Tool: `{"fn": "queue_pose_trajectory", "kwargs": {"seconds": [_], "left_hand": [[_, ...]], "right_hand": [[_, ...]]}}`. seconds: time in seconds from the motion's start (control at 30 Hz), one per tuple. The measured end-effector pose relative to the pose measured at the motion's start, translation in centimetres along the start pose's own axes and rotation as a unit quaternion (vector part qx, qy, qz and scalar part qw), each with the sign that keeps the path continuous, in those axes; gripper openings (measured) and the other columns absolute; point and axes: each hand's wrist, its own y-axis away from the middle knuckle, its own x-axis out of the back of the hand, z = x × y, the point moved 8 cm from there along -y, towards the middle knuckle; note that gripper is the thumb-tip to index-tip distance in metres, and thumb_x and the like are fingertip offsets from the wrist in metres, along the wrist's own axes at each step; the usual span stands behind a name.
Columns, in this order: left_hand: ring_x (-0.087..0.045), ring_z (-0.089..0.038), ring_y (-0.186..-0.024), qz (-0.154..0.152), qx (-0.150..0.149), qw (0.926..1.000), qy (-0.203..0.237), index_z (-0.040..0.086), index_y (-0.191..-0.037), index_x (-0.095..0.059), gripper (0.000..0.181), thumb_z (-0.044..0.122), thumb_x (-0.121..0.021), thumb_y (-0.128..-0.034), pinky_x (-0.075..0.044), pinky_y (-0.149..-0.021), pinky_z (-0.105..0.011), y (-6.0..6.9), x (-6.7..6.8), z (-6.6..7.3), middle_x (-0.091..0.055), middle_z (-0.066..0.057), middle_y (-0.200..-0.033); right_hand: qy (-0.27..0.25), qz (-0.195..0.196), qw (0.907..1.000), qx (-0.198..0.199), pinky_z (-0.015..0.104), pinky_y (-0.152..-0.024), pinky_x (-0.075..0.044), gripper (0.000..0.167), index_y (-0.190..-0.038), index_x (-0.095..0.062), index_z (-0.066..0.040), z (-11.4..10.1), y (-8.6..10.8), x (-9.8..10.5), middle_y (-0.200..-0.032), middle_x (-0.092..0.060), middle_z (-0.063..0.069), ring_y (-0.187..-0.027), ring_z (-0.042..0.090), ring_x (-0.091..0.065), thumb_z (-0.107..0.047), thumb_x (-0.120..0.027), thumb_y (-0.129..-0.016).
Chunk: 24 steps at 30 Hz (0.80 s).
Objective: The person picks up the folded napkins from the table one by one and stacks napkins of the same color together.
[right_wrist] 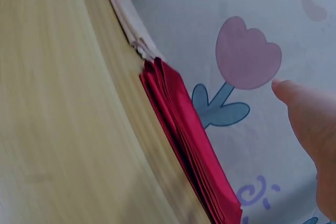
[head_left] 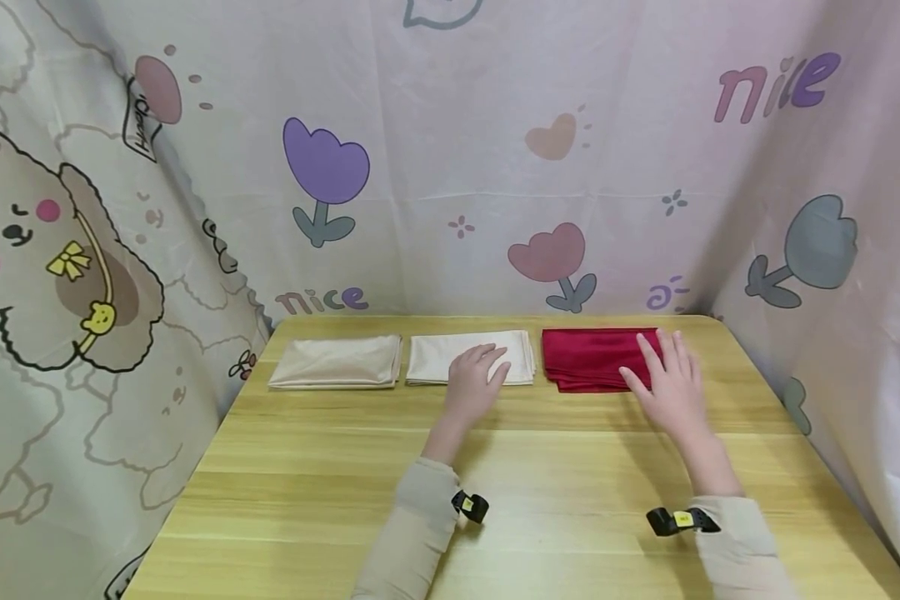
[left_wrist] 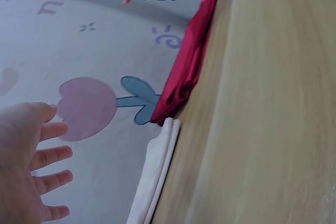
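Along the far edge of a wooden table (head_left: 307, 500), seen through the head camera from my remote post, three folded cloths lie in a row: a beige cloth (head_left: 335, 362) at 10 o'clock from the table's middle, a white cloth (head_left: 432, 357) just short of 12 and a red cloth (head_left: 588, 357) between 1 and 2. I have the left hand (head_left: 476, 383) over the white cloth and the right hand (head_left: 672, 392) at the red cloth's 3 o'clock end, fingers spread and grasping nothing. Through the left wrist camera, the left hand reaches in from 8 o'clock, fingers well parted and nothing between them, apart from the white cloth at 6 o'clock; the red cloth runs toward 1. Through the right wrist camera, the red cloth shows its stacked folds at 5 o'clock, the white cloth sits at 11, and only part of the right hand enters near 3, clear of both; its grip I cannot tell from this angle alone. I judge this a hovering stage ahead of any grasp; taking hold would call for lowering the fingers to the cloth edges.
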Motion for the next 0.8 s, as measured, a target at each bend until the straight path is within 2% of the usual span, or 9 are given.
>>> {"fn": "queue_pose_trajectory", "kwargs": {"seconds": [0.27,0.47,0.57,0.8], "left_hand": [[-0.053,-0.032,-0.129,0.020,0.054,0.9962,0.065,0.014,-0.130,-0.063,0.039,0.036,-0.051,-0.1002,-0.038,-0.107,-0.056,0.8,1.7,-2.1,-0.059,-0.011,-0.137],[-0.053,-0.034,-0.128,0.040,0.090,0.9912,0.089,0.013,-0.130,-0.062,0.039,0.036,-0.052,-0.1001,-0.039,-0.109,-0.053,1.6,2.5,-4.0,-0.060,-0.012,-0.136],[-0.052,-0.033,-0.129,0.047,0.109,0.9878,0.101,0.014,-0.131,-0.062,0.039,0.036,-0.051,-0.1005,-0.039,-0.109,-0.051,1.9,2.8,-5.0,-0.059,-0.011,-0.137],[-0.049,-0.033,-0.132,0.064,0.152,0.9748,0.149,0.013,-0.132,-0.061,0.039,0.035,-0.052,-0.1001,-0.039,-0.110,-0.049,2.8,3.8,-7.0,-0.058,-0.010,-0.139]], "right_hand": [[-0.043,0.014,0.9989,-0.006,0.068,-0.114,-0.009,0.066,-0.151,-0.032,-0.009,-1.5,-0.1,-0.2,-0.158,-0.020,0.026,-0.149,0.043,-0.005,-0.045,-0.050,-0.099],[-0.095,0.006,0.9953,-0.019,0.071,-0.112,-0.008,0.067,-0.151,-0.032,-0.008,-2.9,-0.4,-0.8,-0.158,-0.019,0.026,-0.149,0.043,-0.004,-0.045,-0.052,-0.098],[-0.115,0.004,0.9931,-0.022,0.072,-0.111,-0.007,0.067,-0.151,-0.032,-0.008,-3.5,-0.6,-1.4,-0.158,-0.019,0.025,-0.150,0.042,-0.002,-0.043,-0.054,-0.097],[-0.144,0.005,0.9894,-0.018,0.073,-0.110,-0.008,0.066,-0.150,-0.034,-0.008,-5.1,-1.0,-2.9,-0.158,-0.021,0.025,-0.150,0.041,-0.004,-0.041,-0.055,-0.097]]}}
